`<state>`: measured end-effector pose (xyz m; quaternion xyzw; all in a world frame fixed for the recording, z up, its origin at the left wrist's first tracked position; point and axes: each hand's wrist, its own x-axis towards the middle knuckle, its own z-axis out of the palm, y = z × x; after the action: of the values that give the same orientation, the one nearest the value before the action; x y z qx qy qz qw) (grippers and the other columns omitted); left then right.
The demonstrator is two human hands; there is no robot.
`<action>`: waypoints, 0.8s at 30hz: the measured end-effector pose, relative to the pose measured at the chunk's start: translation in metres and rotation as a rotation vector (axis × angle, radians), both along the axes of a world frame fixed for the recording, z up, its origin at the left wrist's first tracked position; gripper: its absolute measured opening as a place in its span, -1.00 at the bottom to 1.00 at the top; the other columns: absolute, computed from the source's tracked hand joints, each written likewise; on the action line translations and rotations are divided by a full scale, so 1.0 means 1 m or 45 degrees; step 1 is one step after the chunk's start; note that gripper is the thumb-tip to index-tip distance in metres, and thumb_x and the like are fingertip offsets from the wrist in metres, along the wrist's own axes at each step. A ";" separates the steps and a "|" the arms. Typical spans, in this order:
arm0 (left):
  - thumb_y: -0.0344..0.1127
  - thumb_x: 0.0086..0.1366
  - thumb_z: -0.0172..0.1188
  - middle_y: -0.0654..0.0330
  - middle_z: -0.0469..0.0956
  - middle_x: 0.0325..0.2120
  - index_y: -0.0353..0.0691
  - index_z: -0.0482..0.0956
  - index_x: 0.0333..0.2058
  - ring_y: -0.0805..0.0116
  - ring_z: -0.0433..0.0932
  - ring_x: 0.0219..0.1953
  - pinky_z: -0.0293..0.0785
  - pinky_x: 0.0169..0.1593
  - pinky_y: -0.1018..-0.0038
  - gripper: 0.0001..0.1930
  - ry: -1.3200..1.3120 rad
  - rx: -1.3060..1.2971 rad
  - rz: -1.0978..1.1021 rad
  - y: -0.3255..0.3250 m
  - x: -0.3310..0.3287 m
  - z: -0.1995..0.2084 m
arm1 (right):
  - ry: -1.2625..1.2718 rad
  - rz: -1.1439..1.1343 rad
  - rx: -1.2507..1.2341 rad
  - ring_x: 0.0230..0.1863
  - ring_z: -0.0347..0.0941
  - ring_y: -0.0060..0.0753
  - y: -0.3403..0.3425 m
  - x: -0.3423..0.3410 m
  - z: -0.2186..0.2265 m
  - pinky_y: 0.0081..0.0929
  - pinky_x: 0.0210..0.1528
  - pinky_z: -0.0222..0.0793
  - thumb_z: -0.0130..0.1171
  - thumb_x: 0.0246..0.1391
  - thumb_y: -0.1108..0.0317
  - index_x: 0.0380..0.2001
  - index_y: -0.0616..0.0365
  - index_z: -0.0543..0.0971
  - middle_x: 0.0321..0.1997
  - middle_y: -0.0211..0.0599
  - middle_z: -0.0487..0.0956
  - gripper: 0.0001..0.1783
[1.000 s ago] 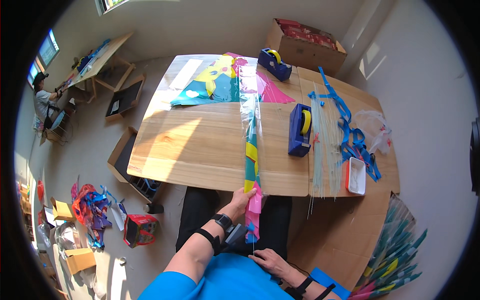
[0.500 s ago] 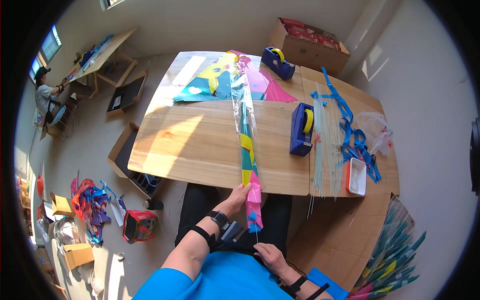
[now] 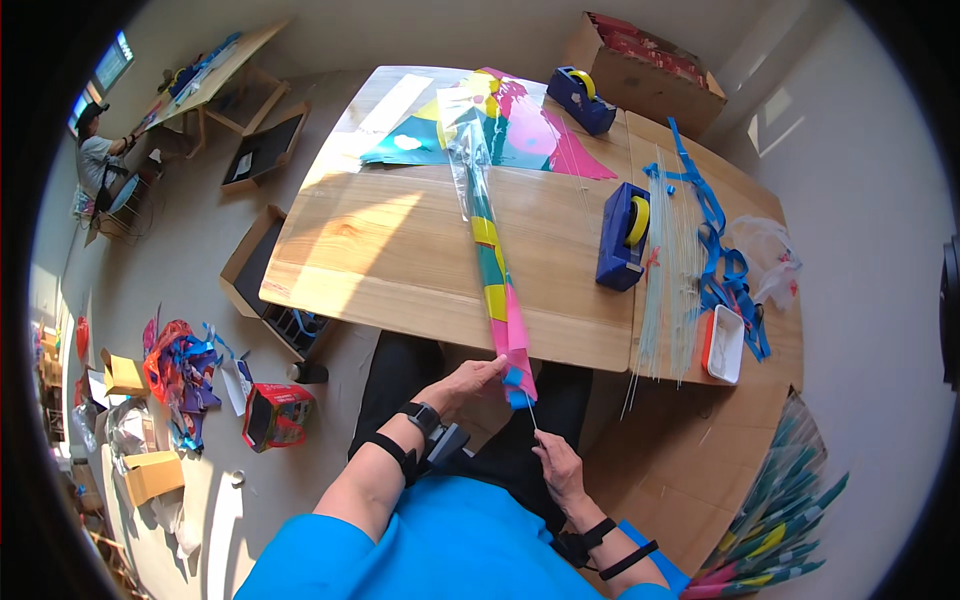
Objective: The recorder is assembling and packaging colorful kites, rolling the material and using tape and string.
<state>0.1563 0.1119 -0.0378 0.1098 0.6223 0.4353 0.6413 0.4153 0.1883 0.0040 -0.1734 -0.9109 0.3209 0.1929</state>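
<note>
A narrow folded bundle of printed kite fabric [image 3: 489,262], teal, yellow and pink, lies across the table and reaches past its near edge. Its far part is inside a long clear plastic sleeve [image 3: 468,170]. My left hand [image 3: 468,382] is closed on the bundle's pink near end, thumb and fingers pinching its edge. Blue pieces [image 3: 516,390] show at that end, and a thin rod [image 3: 532,415] sticks out of it. My right hand [image 3: 560,468] pinches the rod below the bundle. Under the sleeve's far end lies a spread colourful printed sheet [image 3: 530,125].
Blue tape dispensers [image 3: 622,240] stand on the table. To the right are thin pale rods [image 3: 665,280], blue ribbon [image 3: 712,225], a clear bag [image 3: 765,255] and a white-red tray [image 3: 725,345]. Folded bundles [image 3: 770,530] fill a box lower right. A person [image 3: 105,165] sits far left.
My view has shifted. The bundle's near end has moved away from me and tilts right. My right hand has followed it up and right; my left hand grips nearer that end.
</note>
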 end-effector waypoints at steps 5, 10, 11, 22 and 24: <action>0.50 0.24 -0.13 0.00 0.66 -0.24 -0.44 0.60 -0.13 0.32 0.65 -0.24 0.57 -0.24 0.44 -0.09 -0.002 -0.096 0.518 0.006 -0.012 0.006 | -0.004 -0.007 0.031 -0.17 0.59 -0.10 0.003 -0.001 -0.003 -0.35 -0.15 0.54 0.31 -0.05 0.58 -0.03 0.19 0.54 -0.14 -0.10 0.61 -0.57; 0.25 0.33 0.05 0.10 0.67 -0.39 -0.35 0.63 -0.19 0.42 0.65 -0.44 0.56 -0.41 0.53 -0.36 0.216 -0.037 0.684 0.024 -0.007 0.017 | 0.012 -0.001 0.036 -0.18 0.59 -0.09 0.004 -0.002 -0.004 -0.34 -0.16 0.54 0.30 -0.04 0.58 -0.03 0.20 0.54 -0.15 -0.10 0.61 -0.57; 0.16 0.34 0.08 0.13 0.67 -0.40 -0.33 0.64 -0.20 0.43 0.65 -0.45 0.56 -0.41 0.54 -0.44 0.246 -0.021 0.690 0.027 -0.005 0.015 | 0.003 -0.003 0.044 -0.18 0.59 -0.09 0.004 0.000 -0.004 -0.34 -0.17 0.54 0.30 -0.04 0.59 -0.03 0.20 0.54 -0.15 -0.10 0.61 -0.57; -0.17 0.36 0.09 0.17 0.67 -0.51 -0.31 0.62 -0.33 0.42 0.67 -0.44 0.57 -0.30 0.50 -0.70 0.789 0.084 0.235 0.021 -0.002 -0.009 | 0.052 -0.038 0.096 -0.21 0.58 -0.12 0.010 -0.012 -0.007 -0.34 -0.22 0.52 0.31 -0.04 0.54 -0.09 0.19 0.54 -0.18 -0.14 0.61 -0.62; -0.17 0.36 0.05 0.16 0.67 -0.51 -0.32 0.61 -0.33 0.41 0.67 -0.43 0.57 -0.27 0.49 -0.69 0.786 0.101 0.157 0.013 0.001 -0.013 | 0.025 -0.047 0.127 -0.25 0.57 -0.13 0.013 -0.023 -0.004 -0.33 -0.26 0.49 0.34 -0.06 0.50 -0.17 0.18 0.54 -0.23 -0.17 0.60 -0.68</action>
<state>0.1574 0.1253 -0.0509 0.2238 0.7755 0.4434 0.3898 0.3928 0.2017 -0.0005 -0.1770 -0.9206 0.2730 0.2159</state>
